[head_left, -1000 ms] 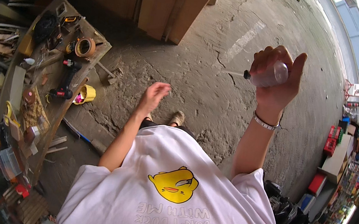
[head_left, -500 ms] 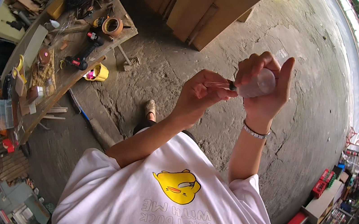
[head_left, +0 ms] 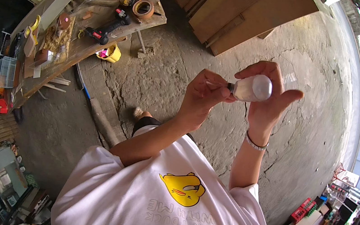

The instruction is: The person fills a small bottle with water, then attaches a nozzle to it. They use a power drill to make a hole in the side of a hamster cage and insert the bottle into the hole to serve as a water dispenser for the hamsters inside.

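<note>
A pale bulb-shaped thing [head_left: 250, 89] lies level between my hands, with a rounded white end to the right. Its narrow left end meets a dark collar [head_left: 231, 88]. My left hand [head_left: 202, 95] is closed in a pinch at that collar and on a slim clear piece [head_left: 212, 85], mostly hidden by the fingers. My right hand [head_left: 270, 101] is behind the bulb-shaped thing, thumb stretched away to the right and fingers loosely curved above. The palm is close against it; whether it touches, I cannot tell.
To the left stands a wooden workbench [head_left: 75, 58] with a cordless drill [head_left: 107, 28], a tape roll [head_left: 143, 9] and offcuts. A yellow bucket [head_left: 111, 53] sits by its edge. Tall wooden panels [head_left: 229, 16] stand ahead. Boxes and a red case [head_left: 302, 210] are at lower right.
My right hand has loosened from around the bulb-shaped thing, its thumb swinging outward, so more of it shows. My left hand keeps its pinch. The whole view has shifted.
</note>
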Demonstrator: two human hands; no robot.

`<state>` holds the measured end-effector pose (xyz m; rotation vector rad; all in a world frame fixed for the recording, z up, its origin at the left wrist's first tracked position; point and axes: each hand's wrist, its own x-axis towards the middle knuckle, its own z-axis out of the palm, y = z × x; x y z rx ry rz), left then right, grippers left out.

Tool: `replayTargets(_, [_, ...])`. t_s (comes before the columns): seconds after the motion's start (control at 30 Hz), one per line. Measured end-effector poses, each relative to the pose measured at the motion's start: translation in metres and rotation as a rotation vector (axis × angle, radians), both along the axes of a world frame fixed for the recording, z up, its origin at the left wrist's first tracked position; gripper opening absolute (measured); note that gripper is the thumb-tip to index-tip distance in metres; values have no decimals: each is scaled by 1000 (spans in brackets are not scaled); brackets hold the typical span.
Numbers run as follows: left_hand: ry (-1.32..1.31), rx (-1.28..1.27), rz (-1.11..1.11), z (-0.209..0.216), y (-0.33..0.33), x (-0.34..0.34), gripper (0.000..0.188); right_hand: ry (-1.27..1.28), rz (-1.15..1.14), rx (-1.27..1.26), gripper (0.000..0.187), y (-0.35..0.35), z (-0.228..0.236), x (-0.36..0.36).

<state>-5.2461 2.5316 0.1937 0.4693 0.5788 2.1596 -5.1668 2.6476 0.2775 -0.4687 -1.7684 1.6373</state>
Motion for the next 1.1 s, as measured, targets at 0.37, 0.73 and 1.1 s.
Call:
replayTargets(0.37, [38,-50,172,25,-115,-97,22,-20,135,108,68,-98,-8,-81])
replayTargets(0.73, [186,-131,322,56,-220,-174,27,145,365,-57,69,-166,-9,-177])
replayTargets(1.1, [269,-150,410,63,-247,-204,23,157,467,-70,73,-186,9,-220])
